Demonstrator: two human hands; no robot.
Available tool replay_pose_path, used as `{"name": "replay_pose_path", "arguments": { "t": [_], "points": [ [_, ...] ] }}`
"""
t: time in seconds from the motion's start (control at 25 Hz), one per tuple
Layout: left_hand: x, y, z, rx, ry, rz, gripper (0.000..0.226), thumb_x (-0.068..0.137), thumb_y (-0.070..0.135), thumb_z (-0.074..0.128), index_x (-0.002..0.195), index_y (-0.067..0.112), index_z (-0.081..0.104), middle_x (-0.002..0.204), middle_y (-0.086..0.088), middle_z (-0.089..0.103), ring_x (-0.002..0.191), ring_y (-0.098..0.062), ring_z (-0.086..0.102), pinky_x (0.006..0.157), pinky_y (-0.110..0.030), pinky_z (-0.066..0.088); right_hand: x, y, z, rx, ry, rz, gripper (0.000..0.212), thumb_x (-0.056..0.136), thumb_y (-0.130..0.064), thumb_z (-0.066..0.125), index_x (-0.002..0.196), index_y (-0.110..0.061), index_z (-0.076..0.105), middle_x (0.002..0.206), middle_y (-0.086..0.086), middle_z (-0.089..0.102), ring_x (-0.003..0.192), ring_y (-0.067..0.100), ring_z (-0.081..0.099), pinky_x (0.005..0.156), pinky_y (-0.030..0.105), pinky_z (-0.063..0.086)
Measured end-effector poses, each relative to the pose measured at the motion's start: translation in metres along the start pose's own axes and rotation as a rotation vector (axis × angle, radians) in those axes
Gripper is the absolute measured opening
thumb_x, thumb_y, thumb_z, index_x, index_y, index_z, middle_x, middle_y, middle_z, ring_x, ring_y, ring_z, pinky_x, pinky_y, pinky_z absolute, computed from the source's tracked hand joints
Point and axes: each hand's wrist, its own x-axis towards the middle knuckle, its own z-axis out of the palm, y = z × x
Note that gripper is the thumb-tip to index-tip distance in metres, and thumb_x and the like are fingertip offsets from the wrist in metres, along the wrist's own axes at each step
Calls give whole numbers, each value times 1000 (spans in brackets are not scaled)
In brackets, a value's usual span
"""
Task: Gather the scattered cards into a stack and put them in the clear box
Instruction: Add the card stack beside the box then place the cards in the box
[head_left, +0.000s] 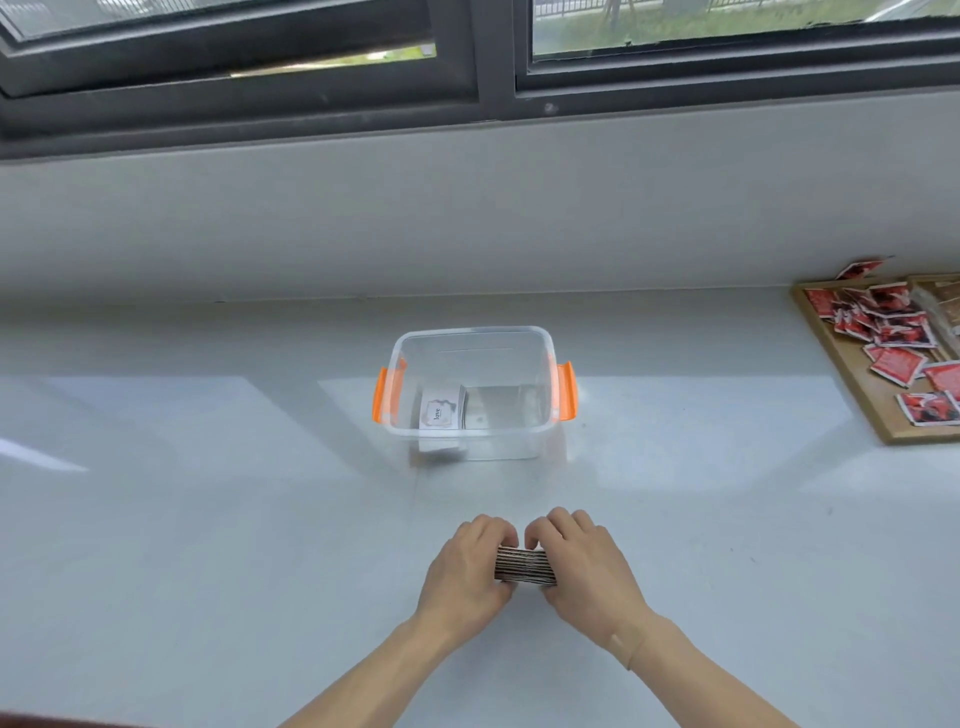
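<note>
Both hands meet low in the middle of the view: the left hand and the right hand are curled around a stack of cards, pressing it from either side, fingers wrapped over the far edge and thumbs at the near edge. The stack stands on edge on the pale grey table, so its striped edges face the camera.

Beyond the hands, well apart from them, stands the clear box, lidless, with orange latches on its left and right ends. Inside it, against the left part of the floor, lies a smaller pile of cards; its top card is white with the word "love" printed on it.

At the far right edge of the table sits a wooden tray holding a scatter of red packets. A dark-framed window runs along the wall behind.
</note>
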Motion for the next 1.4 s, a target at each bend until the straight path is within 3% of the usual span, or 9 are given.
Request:
{"name": "replay_pose_path", "arguments": {
  "t": [0.12, 0.32, 0.6, 0.72, 0.84, 0.96, 1.12, 1.28, 1.4],
  "points": [
    [0, -7, 3, -4, 17, -40, 30, 77, 20, 60, 104, 28, 50, 105, 14, 57, 96, -15, 53, 72, -31, 45, 4, -5, 4, -104, 37, -40, 37, 63, -8, 62, 94, -25, 52, 86, -7, 55, 77, 23, 48, 60, 33, 40],
    [0, -6, 27, 199, -40, 0, 36, 78, 14, 52, 113, 21, 47, 115, 3, 52, 105, -23, 49, 82, -33, 38, 0, -11, 12, -233, -21, 42, 40, 44, -16, 76, 78, -21, 54, 70, -4, 54, 60, 23, 50, 48, 34, 36],
    [3, -18, 35, 142, -62, 1, 53, 79, 14, 52, 128, 30, 40, 121, 6, 50, 107, -21, 51, 86, -34, 40, -7, -14, 22, -229, 1, 69, 38, 63, -40, 78, 93, -25, 62, 76, -6, 59, 66, 24, 54, 55, 36, 44],
    [0, -30, 30, -133, -61, -66, 74, 76, 19, 58, 141, 40, 30, 120, 13, 52, 111, -12, 49, 93, -32, 43, -5, -14, 21, -254, 20, 70, 32, 67, -40, 78, 89, -23, 61, 74, -5, 58, 64, 25, 53, 51, 36, 42],
    [-14, -57, 18, -358, 65, -184, 78, 73, 11, 66, 138, 42, 36, 113, 21, 51, 111, -2, 49, 95, -21, 41, -5, -13, 20, -270, 11, 53, 30, 70, -40, 76, 89, -23, 61, 75, -4, 58, 65, 26, 53, 52, 36, 40],
    [-26, -78, 8, -537, 259, -312, 67, 76, -2, 57, 129, 37, 45, 119, 12, 59, 116, -5, 53, 102, -27, 40, -5, -12, 21, -261, 10, 57, 29, 69, -37, 75, 91, -23, 61, 76, -4, 58, 65, 26, 52, 53, 36, 41],
    [-25, -66, 8, -894, 464, -408, 47, 85, 26, 44, 130, 36, 47, 137, 10, 55, 130, -1, 45, 109, -27, 30, -4, -12, 23, -232, 8, 75, 30, 70, -38, 72, 93, -24, 60, 78, -5, 58, 67, 25, 52, 54, 36, 41],
    [-3, -23, 21, -1150, 390, -427, 37, 95, 43, 39, 131, 43, 44, 145, 11, 50, 135, 3, 39, 110, -20, 27, -3, -12, 24, -227, 10, 84, 29, 67, -36, 71, 90, -23, 58, 77, -5, 56, 66, 26, 50, 53, 36, 40],
    [10, 11, 34, -1262, 184, -417, 36, 104, 36, 33, 139, 37, 42, 140, 11, 55, 134, 2, 41, 119, -34, 22, -3, -12, 25, -219, 13, 97, 29, 64, -33, 69, 89, -23, 57, 76, -4, 56, 65, 25, 50, 53, 36, 37]
  ]
}}
